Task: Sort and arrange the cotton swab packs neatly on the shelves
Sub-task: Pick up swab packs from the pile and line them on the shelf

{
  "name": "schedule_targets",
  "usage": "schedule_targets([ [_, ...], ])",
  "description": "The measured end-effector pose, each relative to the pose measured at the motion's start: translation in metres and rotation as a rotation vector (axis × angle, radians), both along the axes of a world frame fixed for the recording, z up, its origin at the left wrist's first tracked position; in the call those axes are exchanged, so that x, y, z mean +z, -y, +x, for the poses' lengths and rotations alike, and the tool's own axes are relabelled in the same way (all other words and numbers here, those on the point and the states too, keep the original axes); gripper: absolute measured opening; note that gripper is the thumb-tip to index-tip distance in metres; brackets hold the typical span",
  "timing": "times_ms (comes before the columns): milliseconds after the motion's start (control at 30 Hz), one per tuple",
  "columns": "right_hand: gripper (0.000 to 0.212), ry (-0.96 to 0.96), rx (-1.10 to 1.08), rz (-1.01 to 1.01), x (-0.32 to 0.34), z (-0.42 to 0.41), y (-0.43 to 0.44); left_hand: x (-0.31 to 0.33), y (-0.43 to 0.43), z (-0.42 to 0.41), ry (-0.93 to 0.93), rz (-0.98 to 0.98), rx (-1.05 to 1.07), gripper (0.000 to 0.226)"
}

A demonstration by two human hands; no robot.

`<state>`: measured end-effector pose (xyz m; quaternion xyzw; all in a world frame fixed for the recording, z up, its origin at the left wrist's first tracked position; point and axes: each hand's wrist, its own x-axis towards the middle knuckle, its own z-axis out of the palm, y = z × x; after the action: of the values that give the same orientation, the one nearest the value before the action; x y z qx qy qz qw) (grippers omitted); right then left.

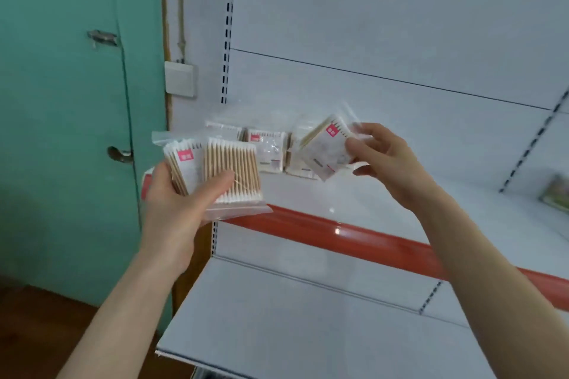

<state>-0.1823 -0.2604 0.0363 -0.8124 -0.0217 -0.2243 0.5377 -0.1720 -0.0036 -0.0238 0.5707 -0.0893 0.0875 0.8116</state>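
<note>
Packs of cotton swabs point(229, 169) lie fanned in my left grip point(178, 197), thumb clamped across them. More packs point(269, 152) stand at the back of the shelf point(332, 200). My right grip point(381, 160) pinches one pack point(326, 148) by its edge. They seem light, slick and floppy, so I'd hold the stiff stick bundle, not loose plastic.

Tilted pack point(326, 148): smeared by blur in the right hand point(381, 158), label text unreadable
Shelf packs point(268, 151): partly hidden behind those held, count unclear
Bundle point(229, 161): partly covered by the left hand point(175, 203), number of packs unclear
Green item point(555, 194): cut off at right edge, blurred
</note>
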Motion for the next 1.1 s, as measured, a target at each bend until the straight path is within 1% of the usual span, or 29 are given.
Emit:
schedule_targets([
  [133,0.021,-0.004,-0.270,-0.138,0.003,0.002,0.057,0.004,0.023,0.016,0.016,0.008,-0.049,0.061],
  [200,0.022,-0.020,-0.353,-0.224,0.001,0.015,0.077,0.005,0.032,0.022,0.025,0.006,-0.061,0.059],
  [333,0.021,-0.073,-0.400,-0.427,0.003,0.053,0.094,0.008,0.041,0.036,0.052,-0.001,-0.062,0.061],
  [567,0.024,-0.135,-0.382,-0.627,-0.007,0.110,0.093,0.012,0.045,0.049,0.093,-0.017,-0.037,0.061],
  [800,0.032,-0.166,-0.433,-0.657,-0.015,0.119,0.095,0.005,0.060,0.052,0.097,-0.020,-0.041,0.055],
  [900,0.046,-0.189,-0.452,-0.670,-0.012,0.112,0.094,0.003,0.065,0.051,0.099,-0.018,-0.073,0.062],
  [967,0.053,-0.185,-0.508,-0.677,-0.004,0.102,0.092,0.004,0.068,0.052,0.101,-0.025,-0.107,0.060],
  [1000,0.053,-0.151,-0.543,-0.666,0.001,0.096,0.090,0.005,0.069,0.052,0.107,-0.025,-0.130,0.057],
  [1033,0.050,-0.076,-0.569,-0.636,0.007,0.089,0.087,0.006,0.071,0.052,0.112,-0.020,-0.149,0.054],
  [1100,0.032,0.134,-0.551,-0.499,0.017,0.073,0.073,0.008,0.074,0.054,0.118,-0.006,-0.178,0.053],
])
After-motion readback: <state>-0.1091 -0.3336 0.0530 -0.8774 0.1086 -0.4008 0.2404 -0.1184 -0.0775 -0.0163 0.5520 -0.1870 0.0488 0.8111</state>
